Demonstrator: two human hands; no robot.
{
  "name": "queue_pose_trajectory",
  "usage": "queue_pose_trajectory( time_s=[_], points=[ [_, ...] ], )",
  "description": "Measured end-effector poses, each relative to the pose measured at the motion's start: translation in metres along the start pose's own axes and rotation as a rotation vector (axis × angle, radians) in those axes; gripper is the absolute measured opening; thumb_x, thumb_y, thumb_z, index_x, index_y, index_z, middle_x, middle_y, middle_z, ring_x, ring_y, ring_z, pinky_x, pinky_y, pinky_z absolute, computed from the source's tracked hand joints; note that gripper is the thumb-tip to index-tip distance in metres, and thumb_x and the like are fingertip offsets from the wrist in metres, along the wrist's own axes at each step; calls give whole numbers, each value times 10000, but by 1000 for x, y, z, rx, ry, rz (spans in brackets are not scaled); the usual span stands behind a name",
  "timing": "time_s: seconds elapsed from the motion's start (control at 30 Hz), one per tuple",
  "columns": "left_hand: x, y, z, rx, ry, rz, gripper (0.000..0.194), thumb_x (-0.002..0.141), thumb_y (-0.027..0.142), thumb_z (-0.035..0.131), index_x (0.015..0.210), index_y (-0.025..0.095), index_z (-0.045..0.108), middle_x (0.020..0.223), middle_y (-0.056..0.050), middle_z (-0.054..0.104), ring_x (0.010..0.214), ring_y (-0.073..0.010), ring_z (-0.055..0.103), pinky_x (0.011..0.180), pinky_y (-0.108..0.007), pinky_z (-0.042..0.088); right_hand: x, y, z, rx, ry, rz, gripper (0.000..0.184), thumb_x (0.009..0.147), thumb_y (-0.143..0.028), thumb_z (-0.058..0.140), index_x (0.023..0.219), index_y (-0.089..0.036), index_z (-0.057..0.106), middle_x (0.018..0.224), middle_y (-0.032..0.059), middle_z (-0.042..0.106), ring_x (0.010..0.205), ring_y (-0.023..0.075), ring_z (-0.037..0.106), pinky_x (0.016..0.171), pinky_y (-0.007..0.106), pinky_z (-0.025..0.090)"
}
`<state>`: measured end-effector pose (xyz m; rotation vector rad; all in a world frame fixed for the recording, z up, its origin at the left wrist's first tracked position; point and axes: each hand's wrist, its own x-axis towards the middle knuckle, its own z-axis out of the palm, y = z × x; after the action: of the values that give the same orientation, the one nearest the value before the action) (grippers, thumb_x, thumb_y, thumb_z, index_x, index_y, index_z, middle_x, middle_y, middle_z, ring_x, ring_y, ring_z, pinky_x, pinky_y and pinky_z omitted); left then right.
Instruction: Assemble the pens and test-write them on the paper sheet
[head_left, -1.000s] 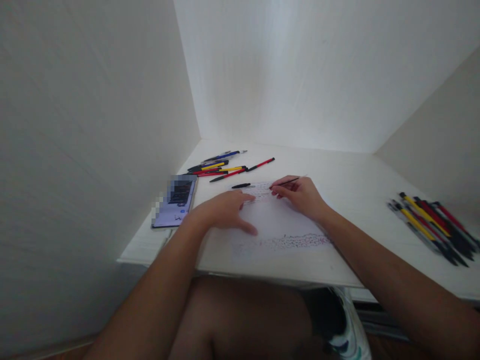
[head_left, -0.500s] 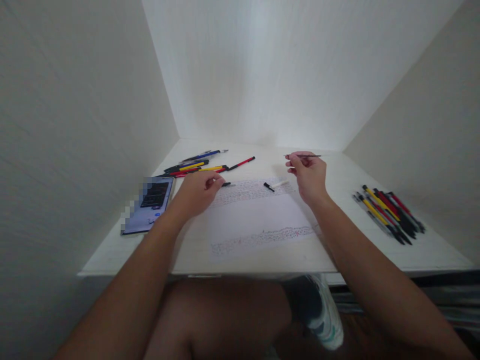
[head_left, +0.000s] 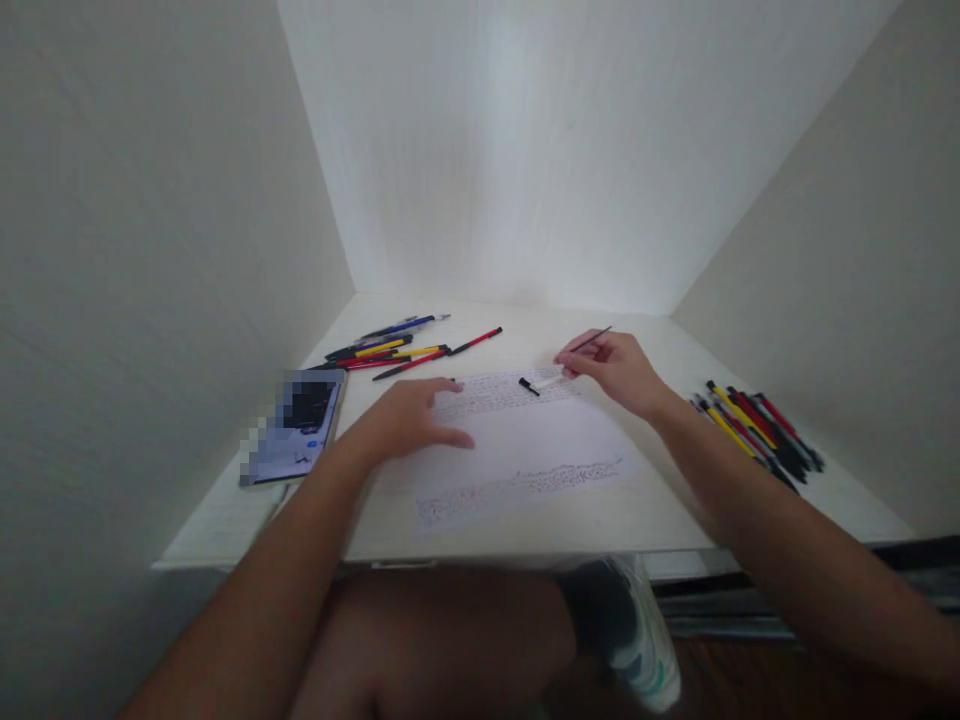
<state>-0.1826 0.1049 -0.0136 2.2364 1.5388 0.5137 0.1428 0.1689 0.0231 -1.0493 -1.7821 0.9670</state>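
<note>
My left hand [head_left: 412, 420] rests at the left edge of a sheet of paper [head_left: 517, 430], thumb and fingers spread wide with nothing gripped. A small dark tip shows by its index finger; most of that piece is hidden. My right hand [head_left: 615, 365], above the upper right of the sheet, pinches a thin dark pen refill [head_left: 592, 340], tilted up to the right. Just left of those fingers lies a white pen barrel [head_left: 551, 381], and I cannot tell whether they touch it. Beside it is a small black pen part [head_left: 528, 386] with a clip. Rows of handwriting cover the sheet's top and bottom.
Loose pens [head_left: 390, 348] in red, yellow, blue and black lie at the back left. Another bunch of pens [head_left: 765, 430] lies at the right. A phone [head_left: 300, 430] with a lit screen sits on the left. White panels enclose the desk [head_left: 465, 545] on three sides.
My left hand has opened from a pinch on a small dark pen piece and come nearer. My right hand has moved left and down toward the white barrel, and the refill now slants.
</note>
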Motion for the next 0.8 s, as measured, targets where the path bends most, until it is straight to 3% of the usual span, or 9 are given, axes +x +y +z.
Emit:
queue_pose_trajectory(
  time_s=[0.1,0.27,0.4,0.5,0.57,0.63,0.7,0.8],
  points=[
    [2,-6,4,14,-117,16,937,588,662,817,1398,265,562,1320,-96,613,1162,-315,571,1007,-418,403,-12,16,-26,-172,-167,83,307,742,-427,798,840,-149,713,745,71,727,676,167,653,647,315,504],
    [-1,-7,-7,20,-223,-40,809,635,629,802,1352,310,604,1199,-56,662,1025,-279,620,938,-396,447,-16,47,-40,-182,-162,152,333,756,-482,770,806,-160,704,769,71,737,667,172,651,604,303,486],
    [-8,28,-11,120,-203,-46,713,734,591,756,1353,273,601,1130,-74,663,940,-261,621,879,-392,468,-18,56,-32,-57,-199,176,318,742,-457,799,831,-166,708,783,69,741,676,168,663,617,300,502],
    [-8,78,10,262,-134,131,573,819,588,699,1286,261,642,1216,-108,617,1085,-312,564,971,-483,420,-21,59,-27,45,-203,197,301,727,-437,825,842,-185,709,787,60,744,696,177,678,631,305,522],
    [-3,110,34,274,-106,270,506,889,577,631,1272,248,635,1326,-120,557,1175,-326,515,1007,-514,399,-24,60,-25,94,-218,205,299,716,-436,838,845,-198,712,787,51,744,721,191,690,652,317,540],
    [4,131,58,296,-93,318,496,922,564,593,1267,209,629,1387,-137,511,1247,-344,465,1039,-528,383,-26,61,-23,121,-249,205,303,715,-448,836,851,-206,715,791,44,745,734,201,696,662,325,552],
    [12,140,76,308,-52,325,516,956,520,557,1332,166,582,1433,-157,470,1298,-344,421,1078,-524,355,-27,61,-22,117,-279,185,299,732,-455,823,857,-204,718,801,45,746,743,204,698,670,326,556],
    [19,137,88,301,-7,299,613,972,525,516,1428,117,492,1488,-187,409,1339,-340,383,1116,-513,323,-27,61,-22,62,-258,135,290,750,-449,810,856,-196,713,789,46,741,725,195,689,658,315,550]
  ],
)
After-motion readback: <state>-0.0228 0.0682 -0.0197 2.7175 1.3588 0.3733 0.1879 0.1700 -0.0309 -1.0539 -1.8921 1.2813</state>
